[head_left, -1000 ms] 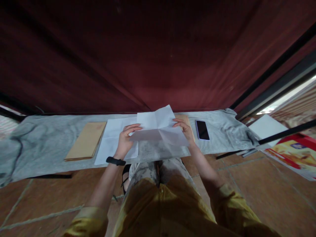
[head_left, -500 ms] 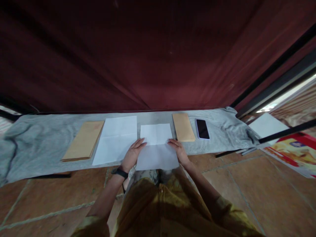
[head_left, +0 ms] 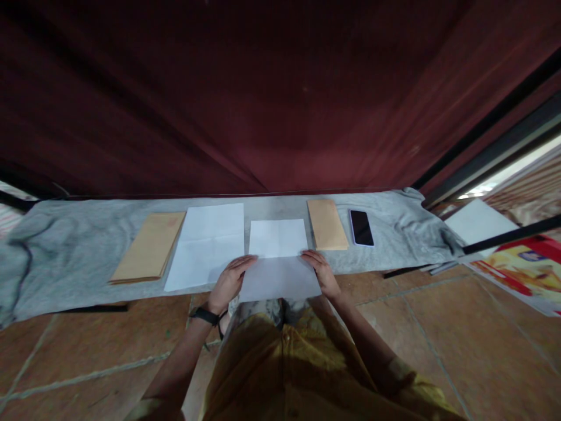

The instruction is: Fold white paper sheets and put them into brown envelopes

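Grip-wise, left hand [head_left: 230,279] and right hand [head_left: 323,273] each pinch a side edge of the white sheet [head_left: 278,238], its far half flat on the surface [head_left: 87,245] beside a brown envelope [head_left: 326,225], creased across but seemingly not yet folded shut.

A phone [head_left: 362,227] lies beside a brown envelope [head_left: 326,224].

Grey cloth [head_left: 87,245]: papers [head_left: 210,240], envelopes [head_left: 149,251], phone [head_left: 362,227]
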Demonstrator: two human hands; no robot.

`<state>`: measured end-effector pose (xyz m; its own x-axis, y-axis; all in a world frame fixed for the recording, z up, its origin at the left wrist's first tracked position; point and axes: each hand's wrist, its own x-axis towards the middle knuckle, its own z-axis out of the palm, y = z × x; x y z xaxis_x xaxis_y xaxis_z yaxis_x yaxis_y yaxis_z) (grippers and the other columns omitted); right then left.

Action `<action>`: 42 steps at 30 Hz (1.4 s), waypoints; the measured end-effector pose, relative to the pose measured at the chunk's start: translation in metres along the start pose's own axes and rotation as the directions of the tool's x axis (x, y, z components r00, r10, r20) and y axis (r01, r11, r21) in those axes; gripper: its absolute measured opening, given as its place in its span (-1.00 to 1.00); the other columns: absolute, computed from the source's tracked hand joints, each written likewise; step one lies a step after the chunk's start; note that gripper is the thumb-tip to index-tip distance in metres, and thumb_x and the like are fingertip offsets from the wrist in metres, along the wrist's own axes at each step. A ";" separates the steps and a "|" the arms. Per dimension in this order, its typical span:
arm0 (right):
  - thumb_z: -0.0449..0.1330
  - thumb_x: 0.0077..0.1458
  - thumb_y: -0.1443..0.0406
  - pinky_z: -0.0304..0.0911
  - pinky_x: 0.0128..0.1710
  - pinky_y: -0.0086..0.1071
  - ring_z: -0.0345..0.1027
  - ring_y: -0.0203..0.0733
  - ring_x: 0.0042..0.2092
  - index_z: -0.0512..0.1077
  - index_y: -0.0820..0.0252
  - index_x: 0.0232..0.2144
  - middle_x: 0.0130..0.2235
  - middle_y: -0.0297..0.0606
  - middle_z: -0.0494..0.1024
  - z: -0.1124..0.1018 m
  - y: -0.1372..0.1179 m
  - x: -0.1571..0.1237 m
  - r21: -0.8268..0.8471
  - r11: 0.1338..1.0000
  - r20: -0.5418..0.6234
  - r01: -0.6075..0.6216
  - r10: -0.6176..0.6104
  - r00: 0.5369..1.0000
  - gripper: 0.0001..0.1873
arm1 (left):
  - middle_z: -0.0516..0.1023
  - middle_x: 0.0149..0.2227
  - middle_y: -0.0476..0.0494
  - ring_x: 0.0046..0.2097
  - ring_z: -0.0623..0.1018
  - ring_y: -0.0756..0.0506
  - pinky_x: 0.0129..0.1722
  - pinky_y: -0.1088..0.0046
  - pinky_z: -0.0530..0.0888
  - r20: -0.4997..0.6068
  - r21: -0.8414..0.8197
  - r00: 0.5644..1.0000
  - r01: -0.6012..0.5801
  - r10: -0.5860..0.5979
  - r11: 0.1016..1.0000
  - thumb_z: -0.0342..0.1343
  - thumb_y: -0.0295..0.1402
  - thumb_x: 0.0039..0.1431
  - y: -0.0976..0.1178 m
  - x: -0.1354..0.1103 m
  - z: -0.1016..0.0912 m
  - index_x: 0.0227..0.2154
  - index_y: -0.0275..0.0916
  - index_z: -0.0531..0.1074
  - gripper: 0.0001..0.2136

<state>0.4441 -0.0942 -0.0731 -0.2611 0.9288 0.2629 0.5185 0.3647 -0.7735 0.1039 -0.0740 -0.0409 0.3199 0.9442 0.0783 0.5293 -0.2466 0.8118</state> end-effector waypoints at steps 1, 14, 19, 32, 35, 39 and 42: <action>0.28 0.00 0.30 0.09 0.32 0.04 0.27 0.10 0.25 0.47 0.01 0.15 0.19 -0.13 0.48 0.000 0.000 0.000 0.015 1.000 -0.011 -0.006 0.006 1.000 -0.40 | 0.55 0.16 -0.12 0.21 0.48 -0.19 0.32 0.10 0.29 -0.021 -0.048 0.999 0.028 -0.029 0.998 0.09 -0.45 0.14 0.003 -0.001 -0.001 0.05 -0.03 0.55 -0.58; 0.08 0.30 0.14 0.28 0.09 -0.05 0.42 0.04 0.02 0.48 0.19 0.01 0.05 -0.03 0.57 0.021 -0.004 0.011 -0.067 0.964 -0.315 -0.258 0.225 0.922 -0.64 | 0.65 -0.23 -0.09 -0.25 0.60 -0.14 -0.16 0.34 0.49 -0.255 0.043 0.944 0.227 -0.209 0.973 0.10 -0.12 0.22 0.008 0.009 0.017 -0.05 -0.15 0.47 -0.68; 0.04 0.32 0.17 0.32 0.01 -0.12 0.46 -0.02 -0.10 0.25 0.21 0.27 -0.12 -0.10 0.62 0.025 -0.012 0.023 -0.213 0.918 -0.372 -0.334 0.240 0.897 -0.48 | 0.62 -0.30 -0.06 -0.26 0.61 -0.15 -0.26 0.38 0.46 -0.329 0.132 0.910 0.308 -0.252 0.942 0.07 -0.18 0.26 0.018 0.023 0.020 0.20 -0.19 0.27 -0.52; -0.02 0.33 0.29 0.33 -0.10 -0.17 0.42 0.02 -0.10 0.13 0.27 0.35 0.01 0.03 0.48 0.032 -0.015 0.025 -0.467 0.808 -0.396 -0.359 0.172 0.902 -0.43 | 0.64 -0.19 -0.11 -0.21 0.63 -0.13 -0.23 0.41 0.46 -0.340 0.288 0.880 0.432 -0.331 0.854 0.08 -0.27 0.29 0.023 0.044 0.026 0.32 -0.23 0.15 -0.43; -0.03 0.32 0.34 0.32 -0.01 -0.12 0.37 0.04 0.03 0.26 0.26 0.27 0.06 0.06 0.44 0.033 -0.018 0.023 -0.445 0.853 -0.392 -0.273 0.089 0.916 -0.51 | 0.63 -0.17 -0.13 -0.20 0.63 -0.13 -0.23 0.39 0.48 -0.334 0.293 0.879 0.439 -0.340 0.849 0.08 -0.27 0.29 0.024 0.046 0.027 0.32 -0.23 0.16 -0.43; 0.00 0.32 0.38 0.26 0.13 -0.06 0.30 0.01 0.15 0.39 0.17 0.15 0.13 -0.02 0.43 0.036 -0.025 0.030 -0.423 0.898 -0.327 -0.121 -0.027 0.945 -0.60 | 0.63 -0.15 -0.16 -0.16 0.62 -0.16 -0.18 0.35 0.50 -0.341 0.312 0.871 0.459 -0.353 0.832 0.09 -0.29 0.28 0.027 0.048 0.029 0.32 -0.23 0.16 -0.43; 0.01 0.31 0.40 0.22 0.20 -0.05 0.26 -0.03 0.21 0.42 0.14 0.12 0.18 -0.06 0.42 0.041 -0.031 0.043 -0.402 0.915 -0.248 -0.020 -0.088 0.965 -0.61 | 0.62 -0.13 -0.17 -0.13 0.62 -0.18 -0.16 0.33 0.50 -0.344 0.317 0.865 0.473 -0.365 0.822 0.07 -0.31 0.28 0.030 0.050 0.031 0.33 -0.19 0.16 -0.43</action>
<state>0.3832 -0.0688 -0.0617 -0.0955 0.8803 0.4647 0.8074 0.3415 -0.4811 0.1599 -0.0414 -0.0305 -0.1870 0.9819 -0.0299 0.8354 0.1750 0.5210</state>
